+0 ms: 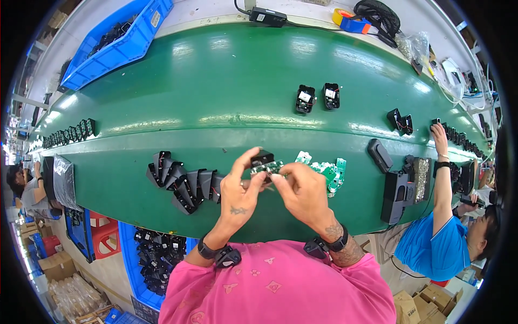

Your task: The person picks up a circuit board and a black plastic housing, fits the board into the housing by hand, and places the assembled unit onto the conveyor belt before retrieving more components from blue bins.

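In front of my chest, my left hand (236, 197) is closed round a small black plastic housing (262, 157). A green circuit board (268, 167) lies against the housing's near side, with the left thumb at its edge. The fingers of my right hand (305, 195) pinch the board's right end; whether it sits inside the housing I cannot tell. Just right of my hands, several loose green circuit boards (335, 174) lie in a pile, partly hidden by the right hand. Left of my hands, several empty-looking black housings (186, 189) are spread in overlapping rows.
Two black housings with parts inside (305, 99) stand farther back on the green table (216, 70). A blue bin (124, 46) stands far left; another (132, 254) with black parts is below the near edge. At right, a co-worker's hand (440, 135) touches a housing row, near a black device (395, 197).
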`<control>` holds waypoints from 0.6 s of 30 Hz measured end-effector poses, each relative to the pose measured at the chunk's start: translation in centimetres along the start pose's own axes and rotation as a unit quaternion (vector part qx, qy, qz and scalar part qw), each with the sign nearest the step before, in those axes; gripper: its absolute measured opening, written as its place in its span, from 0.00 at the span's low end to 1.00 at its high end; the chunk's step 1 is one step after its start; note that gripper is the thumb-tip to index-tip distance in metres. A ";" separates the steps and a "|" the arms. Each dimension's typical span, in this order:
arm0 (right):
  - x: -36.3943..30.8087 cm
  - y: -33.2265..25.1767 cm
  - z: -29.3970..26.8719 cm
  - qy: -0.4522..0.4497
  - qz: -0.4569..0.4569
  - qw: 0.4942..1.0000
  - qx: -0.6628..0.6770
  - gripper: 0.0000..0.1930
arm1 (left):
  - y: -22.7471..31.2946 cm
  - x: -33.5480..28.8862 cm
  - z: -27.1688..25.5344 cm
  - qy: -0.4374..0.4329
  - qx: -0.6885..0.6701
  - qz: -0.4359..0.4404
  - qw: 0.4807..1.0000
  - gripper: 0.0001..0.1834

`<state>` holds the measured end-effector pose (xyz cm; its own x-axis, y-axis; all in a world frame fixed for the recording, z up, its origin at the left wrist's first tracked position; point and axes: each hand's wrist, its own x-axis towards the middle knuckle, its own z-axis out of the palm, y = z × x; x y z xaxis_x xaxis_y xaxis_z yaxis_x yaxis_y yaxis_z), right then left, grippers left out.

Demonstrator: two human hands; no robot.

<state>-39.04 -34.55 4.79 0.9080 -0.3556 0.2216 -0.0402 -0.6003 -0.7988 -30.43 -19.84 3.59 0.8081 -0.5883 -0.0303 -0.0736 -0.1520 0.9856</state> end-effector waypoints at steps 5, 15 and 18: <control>-0.2 1.4 -0.1 -0.046 0.169 0.970 0.166 0.09 | -0.4 0.5 0.0 -0.037 -0.189 -0.047 0.980 0.36; -1.2 1.1 -0.2 0.041 0.057 0.976 0.207 0.08 | 0.5 0.1 0.9 -0.057 -0.104 -0.032 0.992 0.37; -1.1 1.8 -1.5 0.010 0.107 0.964 0.241 0.09 | 0.4 0.3 1.4 -0.026 -0.092 -0.009 0.995 0.36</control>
<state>-40.77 -36.31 3.96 0.8920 -0.4510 0.0295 -0.0228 -0.1101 -0.9937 -31.01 -21.18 3.74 0.7762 -0.6284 -0.0513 0.0523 -0.0169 0.9985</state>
